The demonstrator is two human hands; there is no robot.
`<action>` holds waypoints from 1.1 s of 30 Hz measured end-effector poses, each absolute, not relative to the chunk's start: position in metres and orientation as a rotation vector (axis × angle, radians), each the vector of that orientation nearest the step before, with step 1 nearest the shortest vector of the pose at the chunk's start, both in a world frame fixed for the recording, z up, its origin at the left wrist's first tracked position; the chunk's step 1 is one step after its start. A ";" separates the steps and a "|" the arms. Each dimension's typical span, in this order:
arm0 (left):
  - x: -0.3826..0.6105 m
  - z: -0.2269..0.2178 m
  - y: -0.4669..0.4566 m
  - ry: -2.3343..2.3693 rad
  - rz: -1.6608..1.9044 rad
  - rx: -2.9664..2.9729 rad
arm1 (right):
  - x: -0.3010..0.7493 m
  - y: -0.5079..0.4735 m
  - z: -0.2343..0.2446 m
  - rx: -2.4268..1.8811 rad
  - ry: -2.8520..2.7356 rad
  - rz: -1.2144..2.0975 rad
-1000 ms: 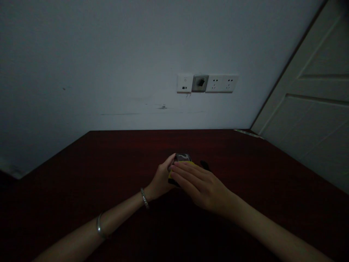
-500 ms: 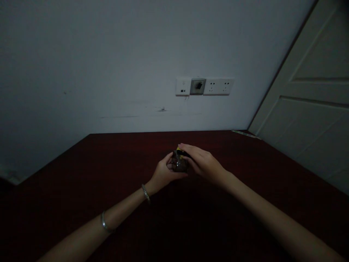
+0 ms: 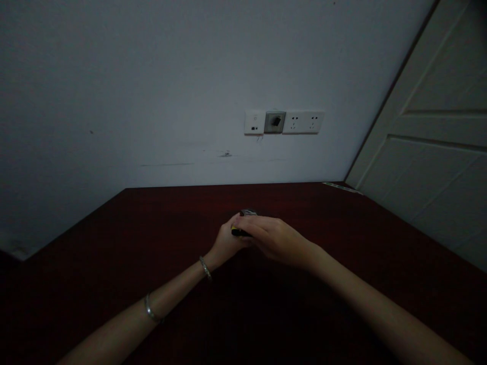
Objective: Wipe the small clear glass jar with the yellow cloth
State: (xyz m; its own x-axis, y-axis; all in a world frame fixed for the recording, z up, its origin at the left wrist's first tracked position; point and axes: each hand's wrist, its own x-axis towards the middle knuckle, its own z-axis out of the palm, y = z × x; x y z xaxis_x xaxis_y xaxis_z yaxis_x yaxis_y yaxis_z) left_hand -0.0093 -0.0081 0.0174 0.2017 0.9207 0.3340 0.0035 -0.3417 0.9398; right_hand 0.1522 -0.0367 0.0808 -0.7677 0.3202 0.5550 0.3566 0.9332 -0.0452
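Observation:
Both my hands meet at the middle of a dark red table (image 3: 342, 284) in dim light. My left hand (image 3: 224, 245), with two silver bangles on that arm, curls around a small dark object (image 3: 247, 213) from the left. My right hand (image 3: 272, 237) lies over the object from the right, fingers bent and closed on it. A yellow and black bit (image 3: 236, 231) shows between the fingers. Most of the object is hidden under my hands, and I cannot name it.
A white wall rises behind the table, with a row of sockets and a switch (image 3: 283, 122). A pale panelled door (image 3: 437, 152) stands at the right. A thin light strip (image 3: 338, 187) lies at the table's back right corner.
My right hand has come down from the object's top and now covers it lower and further left. The left hand has stayed on it. The object is more hidden than before.

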 end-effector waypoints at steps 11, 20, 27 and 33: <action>-0.012 0.014 -0.019 0.736 1.122 1.522 | 0.186 -0.021 0.087 -0.704 -2.214 0.014; -0.011 0.019 -0.021 0.888 1.190 1.705 | 0.163 -0.042 0.079 -0.557 -2.384 -0.111; -0.014 0.027 -0.015 0.870 1.238 1.649 | 0.155 -0.059 0.082 -0.388 -2.433 -0.165; -0.011 0.026 -0.020 0.775 1.174 1.368 | 0.176 -0.039 0.079 -0.741 -2.015 0.026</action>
State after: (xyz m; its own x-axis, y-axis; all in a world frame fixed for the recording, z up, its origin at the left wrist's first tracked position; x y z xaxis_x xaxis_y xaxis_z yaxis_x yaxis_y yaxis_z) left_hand -0.0105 -0.0197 0.0262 0.2899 0.9334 0.2115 -0.1724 -0.1664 0.9709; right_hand 0.1760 -0.0385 0.0785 -0.3613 0.5104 0.7804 0.4901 0.8159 -0.3068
